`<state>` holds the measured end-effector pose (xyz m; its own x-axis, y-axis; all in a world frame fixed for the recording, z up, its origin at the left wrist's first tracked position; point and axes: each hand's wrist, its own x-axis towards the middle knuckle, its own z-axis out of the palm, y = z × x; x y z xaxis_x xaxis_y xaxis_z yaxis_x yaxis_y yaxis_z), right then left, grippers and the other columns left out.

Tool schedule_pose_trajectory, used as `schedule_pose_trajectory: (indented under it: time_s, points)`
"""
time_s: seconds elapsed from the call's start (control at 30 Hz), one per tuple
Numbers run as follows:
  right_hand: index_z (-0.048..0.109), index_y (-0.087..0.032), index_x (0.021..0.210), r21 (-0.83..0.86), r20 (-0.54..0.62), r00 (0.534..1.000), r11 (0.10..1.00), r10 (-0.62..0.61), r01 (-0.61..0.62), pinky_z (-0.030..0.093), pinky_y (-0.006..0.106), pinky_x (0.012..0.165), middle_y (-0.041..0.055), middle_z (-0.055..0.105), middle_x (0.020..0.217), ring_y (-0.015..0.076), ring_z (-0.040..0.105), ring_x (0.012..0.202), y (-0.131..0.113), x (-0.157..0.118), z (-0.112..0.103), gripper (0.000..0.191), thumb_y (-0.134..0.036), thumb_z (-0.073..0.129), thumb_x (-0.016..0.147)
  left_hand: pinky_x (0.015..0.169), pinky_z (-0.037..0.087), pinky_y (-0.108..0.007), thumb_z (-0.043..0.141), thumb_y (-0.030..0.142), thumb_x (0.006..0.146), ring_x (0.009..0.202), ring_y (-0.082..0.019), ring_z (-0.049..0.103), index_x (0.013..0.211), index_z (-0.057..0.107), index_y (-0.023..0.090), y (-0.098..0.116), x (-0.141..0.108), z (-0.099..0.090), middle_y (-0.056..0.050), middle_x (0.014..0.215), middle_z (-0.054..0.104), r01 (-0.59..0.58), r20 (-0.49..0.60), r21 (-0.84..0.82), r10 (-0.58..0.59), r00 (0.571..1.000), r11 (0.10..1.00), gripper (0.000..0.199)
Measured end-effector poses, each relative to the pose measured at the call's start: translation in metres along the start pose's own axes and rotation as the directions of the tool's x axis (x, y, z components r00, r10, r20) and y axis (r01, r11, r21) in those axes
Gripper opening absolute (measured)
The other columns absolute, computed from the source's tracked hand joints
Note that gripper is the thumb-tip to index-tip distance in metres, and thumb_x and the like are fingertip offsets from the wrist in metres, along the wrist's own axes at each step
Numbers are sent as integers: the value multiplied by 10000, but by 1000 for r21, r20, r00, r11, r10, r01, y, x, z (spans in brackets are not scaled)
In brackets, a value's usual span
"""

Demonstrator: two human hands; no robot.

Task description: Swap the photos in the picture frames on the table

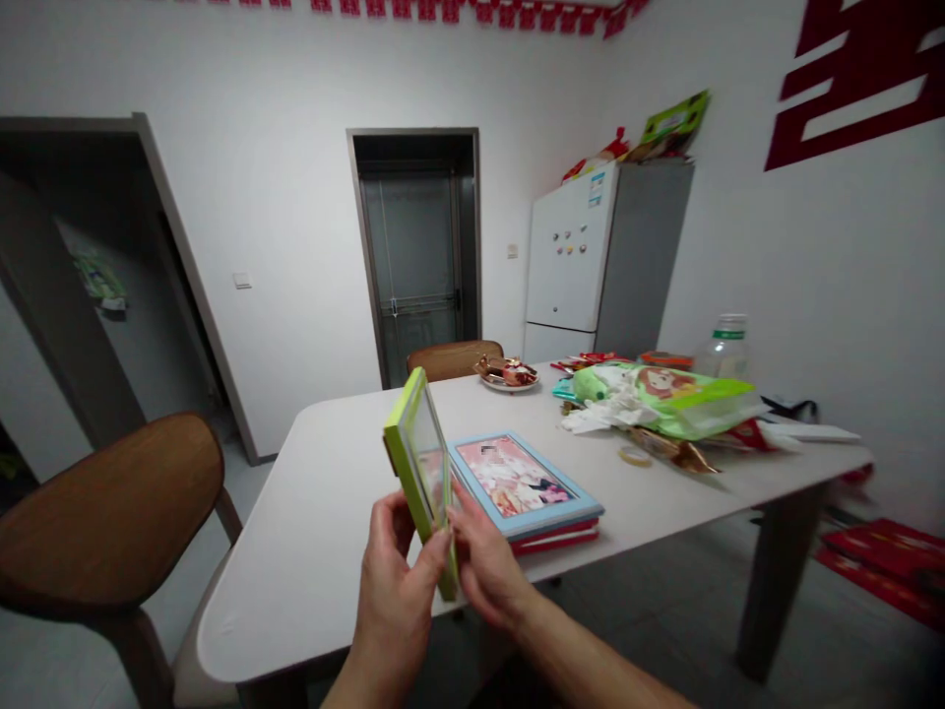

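Observation:
A green picture frame [420, 473] stands upright on edge between both hands, over the table's front edge. My left hand [403, 566] is closed on its lower left side, the thumb lying across the near edge. On the right side, my right hand [487, 556] grips the lower part of the same frame, its fingers partly hidden. Just beyond my right hand lies a light blue frame with a pink picture [517, 478], on top of red and white items [557, 538].
The white table [325, 492] bears a plate of wrapped snacks [509, 374], a green bag [679, 399], a tape roll [635, 456] and a clear jar [727, 345]. A wooden chair [110, 512] stands at left, another chair [454, 359] behind the table.

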<state>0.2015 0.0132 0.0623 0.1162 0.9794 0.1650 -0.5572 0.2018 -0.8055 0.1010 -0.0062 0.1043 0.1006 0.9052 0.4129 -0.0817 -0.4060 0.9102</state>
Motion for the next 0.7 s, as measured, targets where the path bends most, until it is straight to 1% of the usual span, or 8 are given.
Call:
schedule_pose_trajectory:
  time_s: [0.1, 0.17, 0.2, 0.3, 0.4, 0.47, 0.6, 0.7]
  points:
    - [320, -209, 1253, -310, -74, 997, 951, -12, -12, 441, 255, 546, 11, 632, 778, 146, 572, 603, -43, 23, -36, 577, -271, 475, 701, 827, 423, -331, 628, 286, 627, 935, -204, 556, 989, 464, 180, 1, 21, 13, -53, 981, 607, 15, -64, -189, -28, 998, 982, 411]
    - [294, -174, 1279, -493, -155, 988, 866, 4, -81, 432, 244, 508, 19, 642, 764, 134, 561, 548, -71, 39, -61, 608, -215, 462, 696, 819, 427, -334, 636, 305, 619, 933, -215, 560, 979, 493, 154, -10, 28, 22, -69, 977, 619, 114, -14, -231, -120, 993, 966, 416]
    - [297, -147, 1280, -570, -205, 979, 814, -6, -115, 420, 235, 487, 21, 644, 738, 127, 551, 521, -84, 47, -74, 611, -194, 457, 692, 806, 432, -334, 630, 320, 624, 926, -220, 565, 967, 507, 142, -17, 29, 27, -80, 973, 626, 170, 36, -217, -167, 985, 961, 406]
    - [368, -107, 1242, -718, -233, 972, 670, 23, -188, 385, 205, 454, 29, 649, 720, 107, 534, 502, -110, 62, -110, 582, -158, 477, 673, 773, 444, -328, 580, 344, 652, 894, -223, 583, 925, 532, 117, -45, 28, 44, -107, 952, 640, 257, 131, -96, -244, 961, 962, 359]
    - [436, -109, 1200, -814, -209, 976, 542, 62, -209, 350, 183, 432, 31, 651, 708, 95, 524, 504, -120, 69, -144, 537, -172, 495, 670, 764, 444, -329, 551, 333, 667, 862, -224, 595, 881, 549, 115, -68, 25, 63, -111, 914, 652, 255, 155, 2, -252, 955, 967, 305]
    - [456, -112, 1187, -842, -203, 977, 499, 64, -208, 332, 177, 421, 28, 648, 693, 87, 513, 493, -120, 71, -163, 526, -179, 499, 667, 781, 430, -335, 564, 319, 665, 864, -226, 591, 863, 560, 128, -77, 23, 73, -102, 908, 651, 245, 153, 67, -252, 955, 967, 275]
    - [476, -110, 1169, -819, -201, 977, 536, 68, -206, 337, 178, 437, 34, 651, 719, 88, 515, 511, -114, 75, -184, 525, -167, 509, 648, 806, 412, -336, 582, 288, 668, 895, -229, 576, 902, 545, 135, -90, 19, 82, -109, 949, 634, 228, 143, 201, -258, 955, 953, 282]
    - [533, -114, 1100, -794, -206, 976, 570, 72, -210, 368, 183, 487, 41, 656, 776, 96, 532, 569, -111, 74, -189, 477, -147, 522, 624, 832, 401, -329, 582, 264, 676, 983, -228, 539, 1060, 456, 119, -98, 18, 82, -138, 1076, 576, 231, 123, 258, -269, 955, 938, 430]
